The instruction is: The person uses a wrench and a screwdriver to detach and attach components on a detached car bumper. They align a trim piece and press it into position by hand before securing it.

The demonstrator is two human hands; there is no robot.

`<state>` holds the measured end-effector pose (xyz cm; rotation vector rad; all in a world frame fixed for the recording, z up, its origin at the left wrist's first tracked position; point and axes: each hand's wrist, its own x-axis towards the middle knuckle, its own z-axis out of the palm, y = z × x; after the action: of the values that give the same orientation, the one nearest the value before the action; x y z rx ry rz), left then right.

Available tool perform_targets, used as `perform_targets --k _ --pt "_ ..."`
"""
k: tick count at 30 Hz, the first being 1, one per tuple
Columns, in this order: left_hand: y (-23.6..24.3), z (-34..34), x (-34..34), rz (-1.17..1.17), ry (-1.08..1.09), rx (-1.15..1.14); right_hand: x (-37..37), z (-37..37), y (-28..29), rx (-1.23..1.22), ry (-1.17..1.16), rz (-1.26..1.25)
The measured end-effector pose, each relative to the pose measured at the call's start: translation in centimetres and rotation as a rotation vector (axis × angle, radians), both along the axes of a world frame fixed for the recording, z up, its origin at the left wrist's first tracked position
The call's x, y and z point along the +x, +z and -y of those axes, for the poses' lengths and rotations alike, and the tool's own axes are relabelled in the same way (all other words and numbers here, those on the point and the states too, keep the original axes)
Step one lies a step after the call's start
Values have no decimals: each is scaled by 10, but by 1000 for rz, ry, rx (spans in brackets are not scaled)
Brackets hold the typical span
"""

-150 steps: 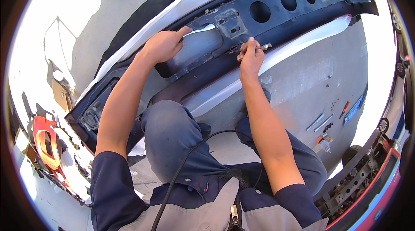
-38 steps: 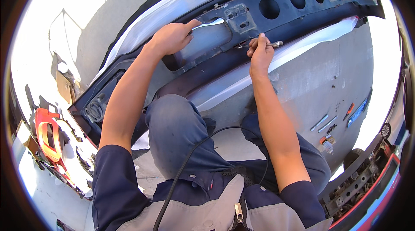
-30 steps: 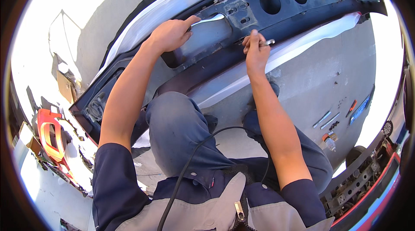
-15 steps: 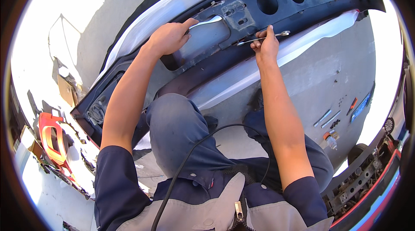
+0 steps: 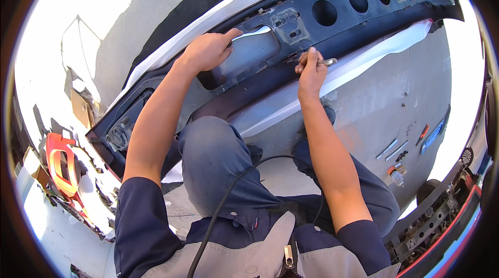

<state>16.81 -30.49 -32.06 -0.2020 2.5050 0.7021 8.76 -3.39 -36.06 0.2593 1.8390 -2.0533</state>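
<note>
A long dark bumper (image 5: 340, 31) lies across the upper view, with round holes and bolted plates (image 5: 288, 27). My left hand (image 5: 208, 52) has its fingers closed at the upper edge of a long cut-out, beside a shiny white strip. My right hand (image 5: 312, 72) is closed on a metal wrench (image 5: 327, 62) at the lower edge, below a bracket. The wrench's far end, by the bracket, is partly hidden by my fingers.
White sheeting (image 5: 364, 52) runs along both sides of the bumper. Small tools (image 5: 387, 148), fasteners and a bottle (image 5: 396, 178) lie on the concrete at right. An orange-red car part (image 5: 60, 163) and cardboard sit at left. A car's exposed underside (image 5: 431, 231) is at lower right.
My right hand with the wrench swung up and to the right half a second ago, and is now lower and slightly left again. My left hand stays at the cut-out's edge.
</note>
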Motion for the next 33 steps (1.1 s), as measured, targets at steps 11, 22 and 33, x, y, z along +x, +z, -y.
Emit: perform_targets --k 11,22,33 --pt "3 4 4 -11 22 61 -23 11 14 25 -193 250" --pt "-2 2 11 -38 5 75 -33 12 20 8 -121 253" --pt "5 4 4 -8 28 48 -44 13 27 107 -92 341"
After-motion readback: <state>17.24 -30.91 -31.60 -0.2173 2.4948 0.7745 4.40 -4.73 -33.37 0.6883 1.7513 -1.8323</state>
